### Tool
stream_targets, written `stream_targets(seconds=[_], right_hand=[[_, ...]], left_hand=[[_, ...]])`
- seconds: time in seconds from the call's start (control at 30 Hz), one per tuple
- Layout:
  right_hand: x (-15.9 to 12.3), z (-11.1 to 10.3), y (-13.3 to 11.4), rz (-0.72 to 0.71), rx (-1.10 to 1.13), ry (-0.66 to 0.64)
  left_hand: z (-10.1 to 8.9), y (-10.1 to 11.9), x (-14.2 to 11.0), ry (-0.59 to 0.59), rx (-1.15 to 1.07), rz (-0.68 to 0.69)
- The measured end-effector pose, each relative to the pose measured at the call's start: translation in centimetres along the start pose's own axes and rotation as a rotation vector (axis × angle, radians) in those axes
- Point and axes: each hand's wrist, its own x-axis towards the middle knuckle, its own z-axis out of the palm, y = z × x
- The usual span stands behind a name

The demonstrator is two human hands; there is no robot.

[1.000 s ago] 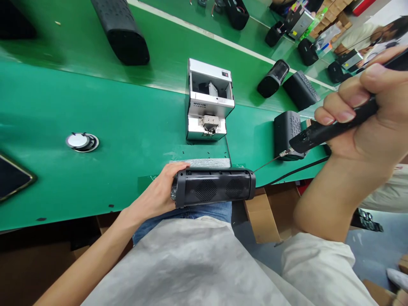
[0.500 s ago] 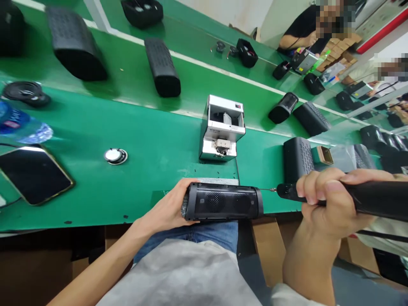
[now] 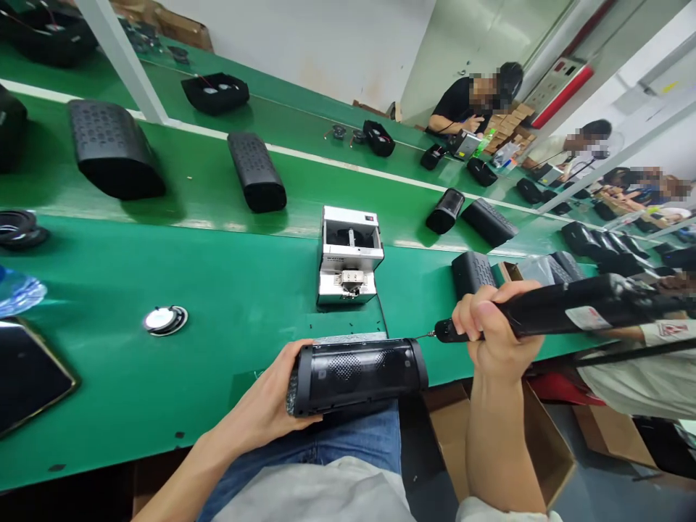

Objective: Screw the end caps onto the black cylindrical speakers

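Note:
My left hand (image 3: 280,395) grips the left end of a black speaker (image 3: 356,371), whose perforated front faces up at the bench's near edge. A strip of grey padding shows behind and under it. In my right hand (image 3: 497,326) is a black electric screwdriver (image 3: 570,308), held nearly level with my fingers wrapped round it. Its thin bit points left and reaches the speaker's right end; whether it sits in a screw is too small to tell. Just beyond the speaker stands a white screw feeder (image 3: 351,257), with a few tiny dark screws lying before it.
Several black speaker housings (image 3: 255,170) stand along the green line behind. On the bench's left lie a round speaker driver (image 3: 166,320), a phone (image 3: 32,377) and a plastic bottle (image 3: 22,290). Open cardboard boxes (image 3: 544,442) are below at right. Other people sit farther off.
My view has tilted up and shifted, showing more of the line and the people. Both hands keep their hold; the screwdriver bit stays at the speaker's right end.

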Motion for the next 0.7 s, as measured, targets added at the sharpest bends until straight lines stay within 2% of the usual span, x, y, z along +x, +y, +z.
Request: stream_targets(seconds=[0.27, 0.4, 0.57, 0.7], right_hand=[[1.5, 0.9, 0.3, 0.114, -0.013, -0.100], [2.0, 0.7, 0.4, 0.103, -0.064, 0.016], [0.7, 1.2, -1.0, 0.043, -0.136, 0.195], [-0.1, 1.5, -1.1, 0.086, -0.059, 0.144]], left_hand=[[-0.1, -0.2, 0.2, 0.003, 0.024, 0.002], [0.0, -0.3, 0.2, 0.010, 0.041, 0.012], [-0.2, -0.1, 0.5, 0.013, 0.075, 0.032], [-0.3, 0.0, 0.4, 0.005, 0.106, 0.011]])
